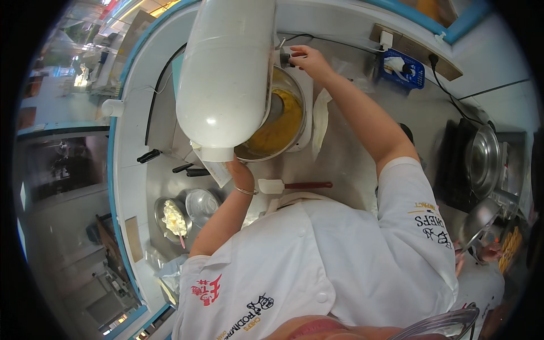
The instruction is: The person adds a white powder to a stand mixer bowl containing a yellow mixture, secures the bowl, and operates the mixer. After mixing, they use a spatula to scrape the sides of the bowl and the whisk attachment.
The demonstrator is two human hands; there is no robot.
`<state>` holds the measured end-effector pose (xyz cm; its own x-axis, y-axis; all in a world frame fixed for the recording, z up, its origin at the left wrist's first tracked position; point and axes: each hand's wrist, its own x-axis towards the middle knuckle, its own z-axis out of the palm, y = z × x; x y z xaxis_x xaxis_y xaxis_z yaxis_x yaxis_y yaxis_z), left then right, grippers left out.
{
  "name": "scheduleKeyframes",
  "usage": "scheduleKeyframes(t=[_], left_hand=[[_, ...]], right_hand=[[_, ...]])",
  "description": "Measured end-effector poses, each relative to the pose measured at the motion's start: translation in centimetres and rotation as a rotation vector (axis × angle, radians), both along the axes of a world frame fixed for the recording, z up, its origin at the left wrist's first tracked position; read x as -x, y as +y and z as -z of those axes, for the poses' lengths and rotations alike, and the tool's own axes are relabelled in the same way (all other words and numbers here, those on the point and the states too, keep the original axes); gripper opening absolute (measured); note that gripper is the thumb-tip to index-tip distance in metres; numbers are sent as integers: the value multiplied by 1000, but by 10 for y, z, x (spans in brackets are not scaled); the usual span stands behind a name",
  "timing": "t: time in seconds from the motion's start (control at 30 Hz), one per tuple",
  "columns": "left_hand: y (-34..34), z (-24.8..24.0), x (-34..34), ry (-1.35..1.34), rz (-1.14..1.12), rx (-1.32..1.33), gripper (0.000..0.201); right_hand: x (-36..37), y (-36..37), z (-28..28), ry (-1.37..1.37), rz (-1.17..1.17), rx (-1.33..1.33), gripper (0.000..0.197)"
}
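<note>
A large white stand mixer (229, 73) rises in front of me. Its steel bowl (297, 133) holds a yellow-orange mixture (289, 124), and a grey beater (276, 107) dips into it. At the mixer's far right side, my right hand (309, 61) has its fingers closed at a black knob (285, 59). My left hand (238, 170) reaches beneath the front of the mixer head, against the near left side of the bowl. The head hides its fingers. Right beside that hand, a white carton-like pack (218, 170) leans at a tilt, partly hidden.
A spatula (294, 185) with a red-brown handle lies near me. To the left are a bowl of pale, creamy chunks (173, 218), a clear bowl (202, 205) and black-handled tools (190, 170). A blue basket (402, 69) stands back right. Another person's hand (490, 252) is near a pot (480, 218).
</note>
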<state>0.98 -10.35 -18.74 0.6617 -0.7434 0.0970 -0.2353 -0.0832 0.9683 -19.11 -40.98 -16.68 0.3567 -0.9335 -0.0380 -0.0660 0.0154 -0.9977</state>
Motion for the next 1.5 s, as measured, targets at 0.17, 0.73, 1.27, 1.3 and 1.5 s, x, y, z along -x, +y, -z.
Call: scheduleKeyframes(t=[0.17, 0.73, 1.27, 1.3, 1.5], left_hand=[[-1, -1, -1, -127, 16, -34, 44], [-6, -13, 10, 180, -6, 45, 45], [-4, -4, -3, 175, -61, -13, 46], [-2, 4, -5, -84, -10, 1, 46], [0, 21, -4, -43, -22, 41, 44]], right_hand=[[-15, -10, 12, 163, -31, 236, 43], [-14, -1, 0, 96, -53, 118, 24], [-14, -8, 1, 191, -32, 175, 32], [-14, -9, 2, 206, -32, 177, 33], [-14, -9, 6, 162, -35, 154, 36]])
